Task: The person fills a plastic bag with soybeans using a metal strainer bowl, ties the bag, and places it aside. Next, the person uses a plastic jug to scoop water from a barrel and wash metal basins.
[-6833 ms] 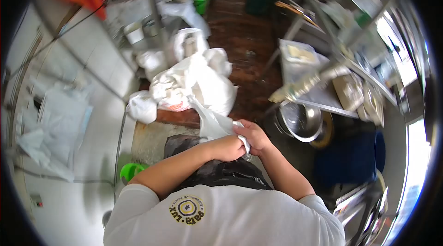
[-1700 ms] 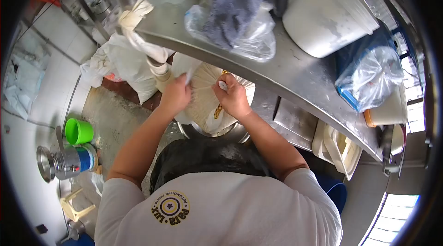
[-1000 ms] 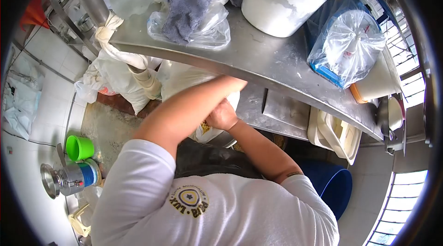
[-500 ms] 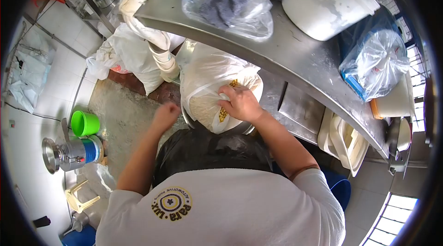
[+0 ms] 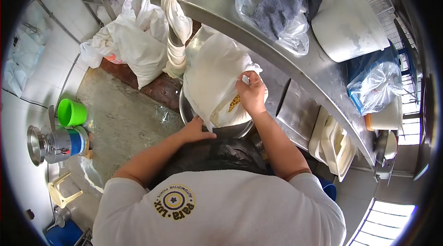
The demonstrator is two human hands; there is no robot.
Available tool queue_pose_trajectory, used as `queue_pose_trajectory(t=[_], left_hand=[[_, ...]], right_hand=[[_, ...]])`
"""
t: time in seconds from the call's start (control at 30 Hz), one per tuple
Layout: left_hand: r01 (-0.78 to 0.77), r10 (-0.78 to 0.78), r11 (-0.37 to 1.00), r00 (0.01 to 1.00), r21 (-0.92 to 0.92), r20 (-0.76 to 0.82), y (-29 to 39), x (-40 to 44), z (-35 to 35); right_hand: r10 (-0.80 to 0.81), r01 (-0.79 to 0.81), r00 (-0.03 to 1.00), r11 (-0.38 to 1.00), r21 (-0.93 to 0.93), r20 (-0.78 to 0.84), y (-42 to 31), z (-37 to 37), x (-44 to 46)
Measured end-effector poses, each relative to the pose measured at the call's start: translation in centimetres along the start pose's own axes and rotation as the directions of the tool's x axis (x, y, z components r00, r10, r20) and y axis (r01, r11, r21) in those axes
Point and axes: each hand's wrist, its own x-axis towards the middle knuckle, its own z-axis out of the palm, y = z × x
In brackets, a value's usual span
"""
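A large white plastic bag [image 5: 212, 68] stands in a round metal bowl [image 5: 184, 107] in front of me, below the steel counter. Pale contents fill it, with yellow kernels [image 5: 234, 103] showing through a patch at its right side. My right hand [image 5: 252, 93] is closed, pinching the bag's gathered edge at the upper right. At the near left side, my left hand [image 5: 196, 131] holds the bag's lower edge, close to the bowl's rim. Its thumb points to the right, and its fingertips are partly hidden.
A steel counter [image 5: 295, 64] curves above the bag, carrying a grey towel [image 5: 286, 1], a white bucket [image 5: 348, 29] and a bagged blue item [image 5: 376, 80]. White sacks [image 5: 138, 38] stand at the left. A green bucket [image 5: 71, 112] and metal machine [image 5: 57, 144] are further left; cream trays [image 5: 332, 144] sit right.
My left hand has moved from beside the bag onto its near edge. My right hand has gone from the kernel patch to the upper right edge, and the bag now covers more of its contents.
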Motion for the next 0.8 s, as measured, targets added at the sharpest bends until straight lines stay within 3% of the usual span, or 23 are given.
queue_pose_trajectory(t=[0.03, 0.13, 0.2, 0.27, 0.3, 0.37, 0.4, 0.43, 0.47, 0.5, 0.57, 0.67, 0.73, 0.77, 0.8], left_hand=[[-0.062, 0.063, 0.998, 0.996, 0.016, -0.062, 0.3, 0.0, -0.3], [-0.111, 0.108, 0.989, 0.993, -0.100, -0.038, -0.2, 2.1, -1.3], [0.153, -0.156, 0.987, 0.985, 0.048, 0.068, -3.2, 2.8, -2.9], [0.332, -0.337, 0.942, 0.930, -0.057, -0.145, -4.2, 2.3, -7.0], [0.330, -0.335, 0.942, 0.930, -0.057, -0.151, -4.7, 1.8, -8.3], [0.365, -0.363, 0.927, 0.820, -0.085, -0.443, -5.5, 1.1, -10.0], [0.365, -0.364, 0.927, 0.821, -0.085, -0.441, -5.7, 1.4, -9.0], [0.459, -0.588, 0.790, 0.756, -0.406, -0.287, -6.0, 2.2, -6.8], [0.524, -0.734, 0.542, 0.676, -0.658, -0.066, -6.6, 2.9, -4.6], [0.503, -0.562, 0.785, 0.824, -0.361, -0.074, -7.7, 3.2, -1.8], [0.365, -0.365, 0.931, 0.931, -0.026, -0.007, -7.9, 3.6, -0.2], [0.310, -0.312, 0.950, 0.949, 0.047, 0.044, -5.9, 3.2, -3.1], [0.340, -0.342, 0.939, 0.919, -0.042, -0.198, -6.4, 2.3, -6.9], [0.334, -0.335, 0.942, 0.922, -0.037, -0.197, -5.6, 2.5, -6.9], [0.086, -0.163, 0.931, 0.967, 0.355, 0.194, -4.5, 2.4, -6.3]], right_hand=[[0.034, -0.033, 0.999, 0.999, 0.040, -0.025, -0.9, 0.2, -0.1], [0.141, -0.137, 0.989, 0.986, 0.089, -0.040, -2.1, 0.4, 0.4], [0.161, -0.152, 0.984, 0.982, 0.115, -0.075, -2.9, 0.3, 0.4], [0.341, -0.245, 0.936, 0.814, 0.527, -0.091, -3.2, 0.1, 1.1], [0.427, -0.302, 0.900, 0.756, 0.581, -0.089, -3.5, -0.2, 1.1], [0.467, -0.306, 0.879, 0.700, 0.645, -0.090, -3.2, -0.1, 1.2], [0.511, -0.311, 0.855, 0.640, 0.702, -0.088, -3.0, -0.1, 1.0], [0.542, -0.339, 0.834, 0.647, 0.683, -0.100, -4.1, 0.1, 0.5], [0.542, -0.337, 0.834, 0.649, 0.683, -0.104, -3.5, 0.4, 0.5], [0.551, -0.335, 0.827, 0.642, 0.690, -0.110, -2.3, 0.7, 0.5], [0.585, -0.351, 0.806, 0.597, 0.722, -0.093, -2.5, 1.0, 0.5], [0.656, -0.394, 0.750, 0.546, 0.740, -0.084, -3.3, -0.1, 0.9], [0.647, -0.381, 0.761, 0.512, 0.770, -0.053, -0.9, -1.5, 2.7], [0.644, -0.376, 0.765, 0.469, 0.799, -0.018, 0.6, -2.0, 3.6], [0.644, -0.370, 0.764, 0.466, 0.804, -0.022, 0.5, -2.2, 4.8]])
